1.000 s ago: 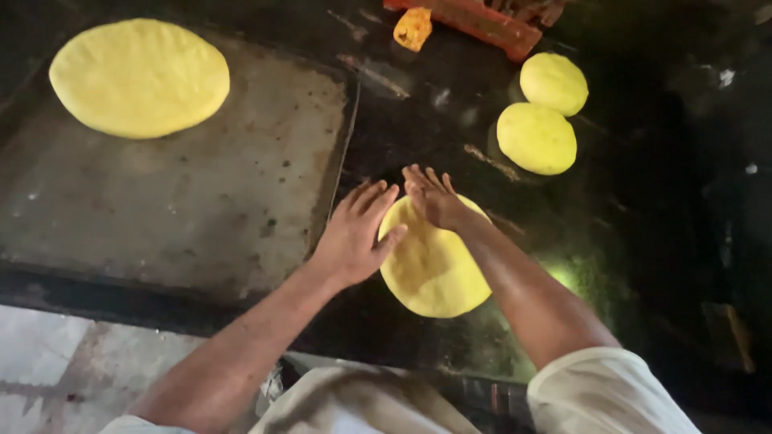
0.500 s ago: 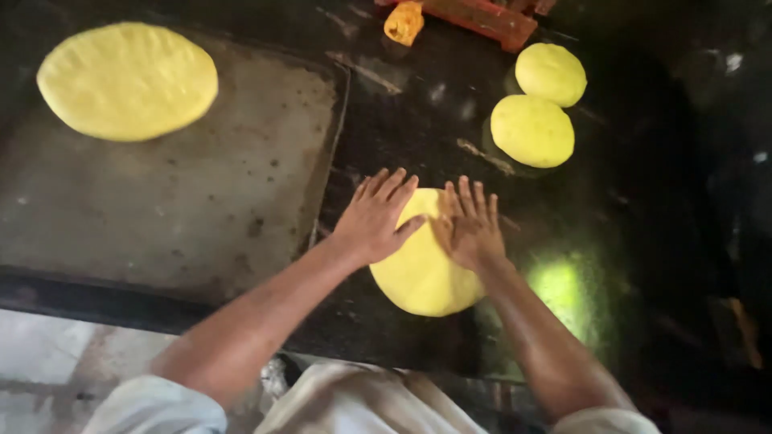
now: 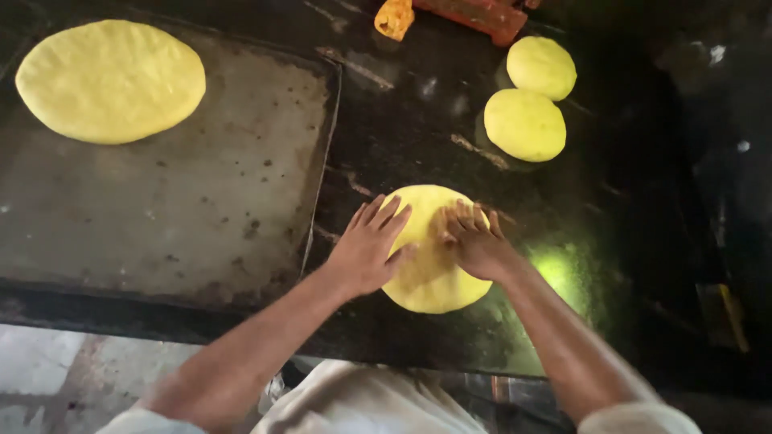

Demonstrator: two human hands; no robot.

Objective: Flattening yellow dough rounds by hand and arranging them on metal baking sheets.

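Head view, looking down on a dark, glossy worktop (image 3: 418, 120). 1 flattened yellow dough disc (image 3: 430, 277) lies on the worktop near its front edge, just right of a metal tray.

Left hand (image 3: 366, 249): open, fingers spread, palm down, resting on the left part of the dough disc. It grips nothing.

Right hand (image 3: 476, 243): open, fingers spread and pointing away from the person, palm down, pressing on the upper right part of the same disc. It grips nothing. The 2 hands lie side by side, close together, with the disc's centre showing between them.

Container: 1 shallow, rectangular metal tray (image 3: 185, 209) with a stained, speckled floor sits on the left of the worktop. Contents: 1 large flattened dough round (image 3: 111, 80), placed in the far left corner area of the tray. The dough round lies well apart from the hands.

Other items on the worktop:
- 2 thick yellow dough balls, 1 nearer (image 3: 525, 124) and 1 farther (image 3: 541, 67), touching or nearly touching each other, beyond and to the right of the hands.
- 1 red-orange object (image 3: 482, 12) and 1 small orange piece (image 3: 394, 18) at the far edge; their kind cannot be told.
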